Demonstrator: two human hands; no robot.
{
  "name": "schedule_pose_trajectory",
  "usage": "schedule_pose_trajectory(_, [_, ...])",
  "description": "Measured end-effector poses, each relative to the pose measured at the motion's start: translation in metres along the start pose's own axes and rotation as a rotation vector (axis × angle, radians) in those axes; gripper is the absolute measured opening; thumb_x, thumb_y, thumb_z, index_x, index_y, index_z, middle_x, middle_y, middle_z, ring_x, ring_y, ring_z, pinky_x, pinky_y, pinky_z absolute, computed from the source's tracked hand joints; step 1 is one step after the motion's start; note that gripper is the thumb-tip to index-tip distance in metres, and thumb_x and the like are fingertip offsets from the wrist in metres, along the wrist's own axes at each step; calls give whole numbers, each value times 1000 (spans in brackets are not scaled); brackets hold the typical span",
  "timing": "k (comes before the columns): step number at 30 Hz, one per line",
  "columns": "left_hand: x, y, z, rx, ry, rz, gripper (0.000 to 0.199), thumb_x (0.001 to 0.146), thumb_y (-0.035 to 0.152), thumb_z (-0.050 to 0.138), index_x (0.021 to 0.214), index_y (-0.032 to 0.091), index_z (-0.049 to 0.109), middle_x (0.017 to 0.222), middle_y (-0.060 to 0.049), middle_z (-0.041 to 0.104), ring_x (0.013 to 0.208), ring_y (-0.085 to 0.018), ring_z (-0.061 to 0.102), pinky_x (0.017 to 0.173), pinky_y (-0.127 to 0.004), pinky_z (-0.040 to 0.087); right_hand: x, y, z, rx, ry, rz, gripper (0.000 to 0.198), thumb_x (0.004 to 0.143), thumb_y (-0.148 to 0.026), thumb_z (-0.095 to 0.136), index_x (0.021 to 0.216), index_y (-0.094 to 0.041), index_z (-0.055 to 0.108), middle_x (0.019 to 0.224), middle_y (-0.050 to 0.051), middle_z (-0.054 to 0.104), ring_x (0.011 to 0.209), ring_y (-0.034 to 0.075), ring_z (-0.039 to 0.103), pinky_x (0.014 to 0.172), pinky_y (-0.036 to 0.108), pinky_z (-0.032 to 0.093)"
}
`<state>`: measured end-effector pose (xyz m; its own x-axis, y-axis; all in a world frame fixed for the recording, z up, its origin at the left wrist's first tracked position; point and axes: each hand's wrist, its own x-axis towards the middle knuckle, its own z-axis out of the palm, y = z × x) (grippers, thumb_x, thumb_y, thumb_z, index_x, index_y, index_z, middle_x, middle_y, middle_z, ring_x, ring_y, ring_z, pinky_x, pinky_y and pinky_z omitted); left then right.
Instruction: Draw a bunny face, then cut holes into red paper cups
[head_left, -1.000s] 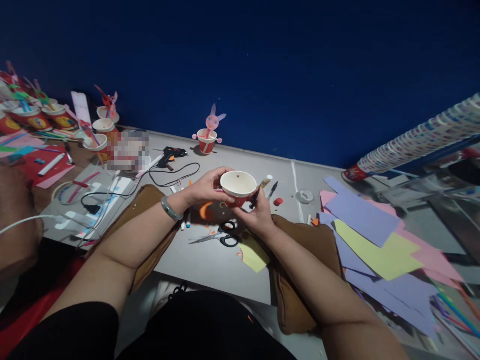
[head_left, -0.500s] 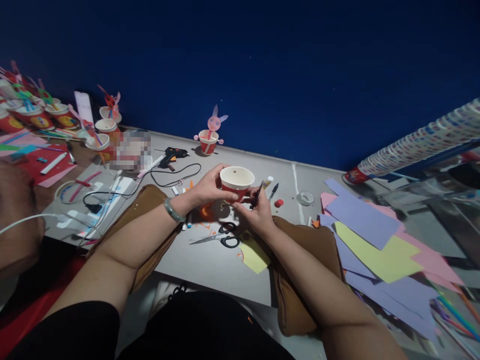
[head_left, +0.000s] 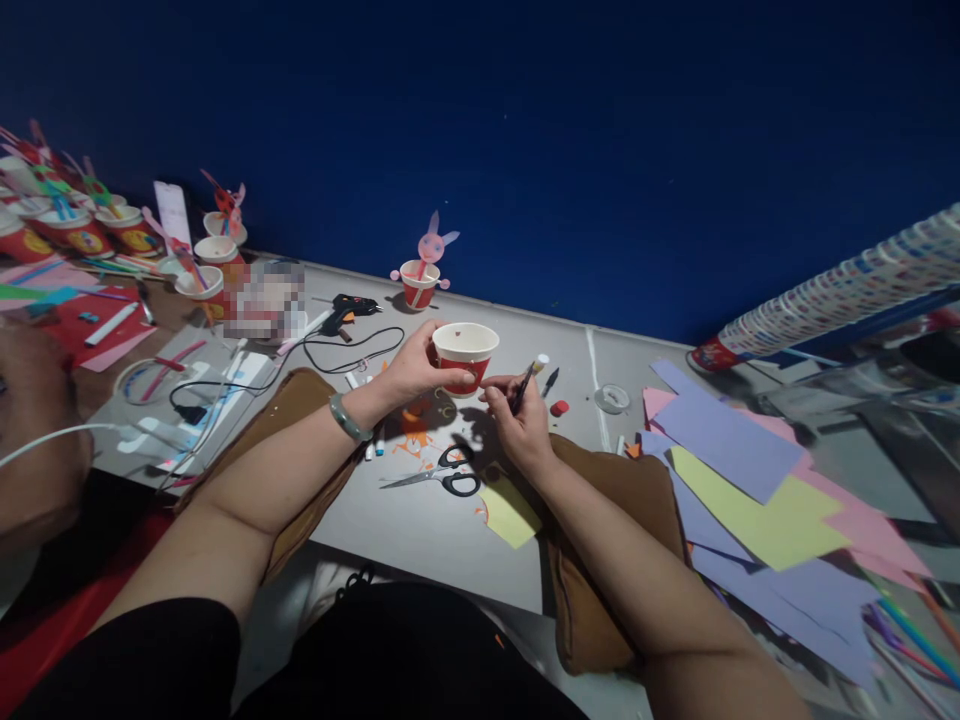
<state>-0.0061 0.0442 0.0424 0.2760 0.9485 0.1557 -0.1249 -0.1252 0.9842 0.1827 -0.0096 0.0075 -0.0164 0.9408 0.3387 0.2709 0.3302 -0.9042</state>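
Observation:
A red paper cup point(head_left: 466, 372) with a white rim is held up over the table, its mouth tilted slightly toward me. My left hand point(head_left: 415, 370) wraps round its left side, thumb across the front; a small dark spot shows on the inner wall. Just right of the cup, and apart from it, my right hand point(head_left: 523, 425) grips a slim dark pen-like tool point(head_left: 526, 385) whose exact kind I cannot make out. Below lie black-handled scissors point(head_left: 459, 472), orange paper scraps point(head_left: 415, 432) and a yellow paper piece point(head_left: 510, 512).
A cup with a pink rabbit figure point(head_left: 420, 285) stands by the wall. Left of it lies a black glue gun point(head_left: 352, 312) with its cord. Colored paper sheets point(head_left: 757, 500) and a long stack of cups point(head_left: 840, 300) are on the right. Another person's arm point(head_left: 45, 430) shows at left.
My right hand has come away from the cup, still holding the dark tool. My left hand has shifted the cup slightly left.

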Motion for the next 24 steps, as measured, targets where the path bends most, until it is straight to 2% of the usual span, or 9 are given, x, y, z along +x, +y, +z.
schedule_pose_trajectory(5, [1, 0, -3, 30, -1, -28, 72, 51, 31, 93, 107, 16, 51, 103, -7, 66, 96, -20, 63, 82, -31, 48, -2, -5, -9, -153, -27, -75, 33, 94, -51, 50, 78, -24, 40, 62, -6, 44, 56, 12, 41, 58, 29, 35])
schedule_pose_trajectory(8, [2, -1, -5, 40, -8, -50, 72, 51, 32, 93, 107, 15, 51, 101, -6, 65, 94, -20, 63, 81, -31, 48, -2, -9, -13, -185, -74, -89, 34, 95, -53, 47, 78, -24, 41, 60, -6, 38, 55, 12, 36, 56, 29, 30])
schedule_pose_trajectory(14, [4, -3, -8, 77, -13, -52, 69, 51, 32, 93, 106, 15, 52, 102, -7, 66, 94, -20, 63, 83, -32, 48, -2, -7, -11, -146, -102, -35, 36, 96, -55, 45, 78, -24, 41, 61, -5, 39, 56, 12, 35, 58, 29, 30])
schedule_pose_trajectory(18, [4, -4, -8, 93, 7, -16, 72, 49, 32, 93, 107, 16, 52, 102, -6, 66, 95, -20, 63, 83, -32, 48, -4, -5, -6, 0, -163, 38, 41, 94, -61, 47, 77, -24, 43, 61, -5, 40, 56, 12, 35, 56, 28, 29])
schedule_pose_trajectory(24, [4, -6, -4, 58, 27, 9, 72, 49, 32, 94, 105, 16, 52, 103, -6, 65, 96, -20, 62, 84, -31, 48, -7, -9, 3, 486, -307, 265, 41, 93, -62, 44, 78, -23, 45, 53, -8, 39, 44, 8, 26, 43, 23, 23])
